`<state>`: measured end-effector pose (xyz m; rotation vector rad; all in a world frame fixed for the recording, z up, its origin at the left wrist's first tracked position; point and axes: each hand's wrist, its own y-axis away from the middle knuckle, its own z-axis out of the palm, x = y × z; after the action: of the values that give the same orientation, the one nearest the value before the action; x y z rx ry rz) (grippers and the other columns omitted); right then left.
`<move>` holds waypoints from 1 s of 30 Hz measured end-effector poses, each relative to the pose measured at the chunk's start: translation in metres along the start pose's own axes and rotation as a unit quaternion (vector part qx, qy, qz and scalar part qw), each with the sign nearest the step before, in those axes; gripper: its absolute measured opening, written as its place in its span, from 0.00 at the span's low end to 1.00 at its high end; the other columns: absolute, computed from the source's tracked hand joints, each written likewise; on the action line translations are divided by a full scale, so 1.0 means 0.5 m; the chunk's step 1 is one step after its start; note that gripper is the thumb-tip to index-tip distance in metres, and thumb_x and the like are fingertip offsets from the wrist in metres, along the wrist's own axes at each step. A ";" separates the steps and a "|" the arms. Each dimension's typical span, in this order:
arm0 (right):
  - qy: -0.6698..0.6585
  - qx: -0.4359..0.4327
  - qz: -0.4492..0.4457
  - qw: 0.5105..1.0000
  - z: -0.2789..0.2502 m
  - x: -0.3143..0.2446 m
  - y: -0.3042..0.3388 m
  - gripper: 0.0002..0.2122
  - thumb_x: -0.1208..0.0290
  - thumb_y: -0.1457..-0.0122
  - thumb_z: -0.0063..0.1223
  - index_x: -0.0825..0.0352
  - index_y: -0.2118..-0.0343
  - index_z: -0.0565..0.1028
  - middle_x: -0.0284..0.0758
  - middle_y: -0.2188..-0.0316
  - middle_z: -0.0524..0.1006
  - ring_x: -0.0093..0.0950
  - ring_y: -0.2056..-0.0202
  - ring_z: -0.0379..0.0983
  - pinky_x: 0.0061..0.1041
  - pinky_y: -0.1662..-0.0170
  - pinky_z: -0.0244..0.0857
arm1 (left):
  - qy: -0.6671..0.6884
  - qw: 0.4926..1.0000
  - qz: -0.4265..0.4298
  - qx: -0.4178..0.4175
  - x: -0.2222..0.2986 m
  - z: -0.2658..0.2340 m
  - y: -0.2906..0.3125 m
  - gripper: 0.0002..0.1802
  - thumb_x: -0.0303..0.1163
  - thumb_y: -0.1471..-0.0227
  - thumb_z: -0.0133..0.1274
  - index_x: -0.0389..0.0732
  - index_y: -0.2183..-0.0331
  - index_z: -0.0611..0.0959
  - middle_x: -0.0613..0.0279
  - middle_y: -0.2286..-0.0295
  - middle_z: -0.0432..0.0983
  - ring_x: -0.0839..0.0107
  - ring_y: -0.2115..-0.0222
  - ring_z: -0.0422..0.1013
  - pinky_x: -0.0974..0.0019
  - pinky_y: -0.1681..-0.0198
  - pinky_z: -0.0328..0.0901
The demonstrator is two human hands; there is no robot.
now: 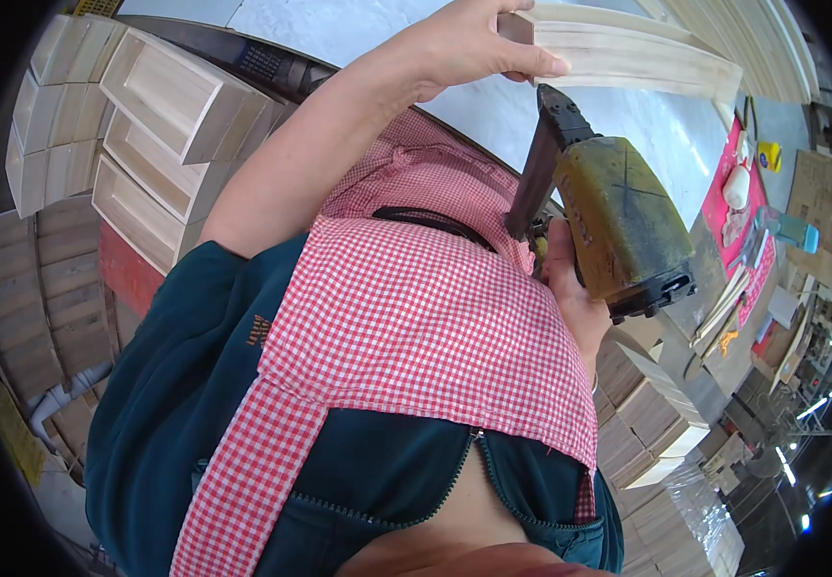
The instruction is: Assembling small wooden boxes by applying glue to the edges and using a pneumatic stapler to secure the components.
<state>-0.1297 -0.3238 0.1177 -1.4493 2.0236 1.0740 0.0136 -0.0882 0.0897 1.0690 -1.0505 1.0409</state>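
Seen from the head camera, a person in a red checked apron [416,317] is steadying a pale wooden frame [627,53] on the white surface [618,125], the left hand [454,43] closing its fingers over the frame's near end. The right hand [570,288] is wrapping tightly around the grip of a worn yellow nail gun [618,221], its dark nose pointing up at the frame just beneath the left thumb. Fastening appears to be the step in hand; the next shot is calling for the nose pressed square to the wood, clear of the fingers. Stacked wooden boxes [147,115] are standing at left.
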 end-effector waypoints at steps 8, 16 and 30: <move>-0.025 0.000 -0.021 0.999 0.001 0.005 0.002 0.24 0.61 0.43 0.64 0.61 0.45 0.72 0.41 0.49 0.76 0.36 0.51 0.77 0.28 0.55 0.78 | -0.014 0.999 -0.016 -0.023 0.014 -0.004 0.002 0.48 0.32 0.53 0.67 0.18 0.40 0.61 0.35 0.54 0.72 0.58 0.60 0.73 0.69 0.56 0.69; 0.021 -0.030 -0.008 0.999 0.000 0.014 0.010 0.24 0.63 0.40 0.61 0.47 0.40 0.70 0.39 0.38 0.66 0.36 0.43 0.70 0.32 0.47 0.74 | -0.036 0.998 -0.039 -0.028 0.022 -0.004 0.006 0.48 0.32 0.53 0.67 0.18 0.40 0.60 0.29 0.50 0.69 0.55 0.54 0.73 0.67 0.51 0.69; -0.007 -0.083 0.071 0.994 -0.005 -0.014 0.008 0.26 0.64 0.37 0.57 0.47 0.36 0.64 0.37 0.34 0.58 0.33 0.37 0.62 0.37 0.41 0.69 | -0.078 0.995 -0.067 0.007 0.028 0.000 0.009 0.48 0.31 0.53 0.67 0.18 0.39 0.60 0.30 0.51 0.70 0.54 0.55 0.73 0.65 0.51 0.70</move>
<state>-0.1306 -0.3212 0.1257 -1.3894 2.0957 1.3357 0.0115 -0.0858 0.1042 1.2317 -1.0815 0.8682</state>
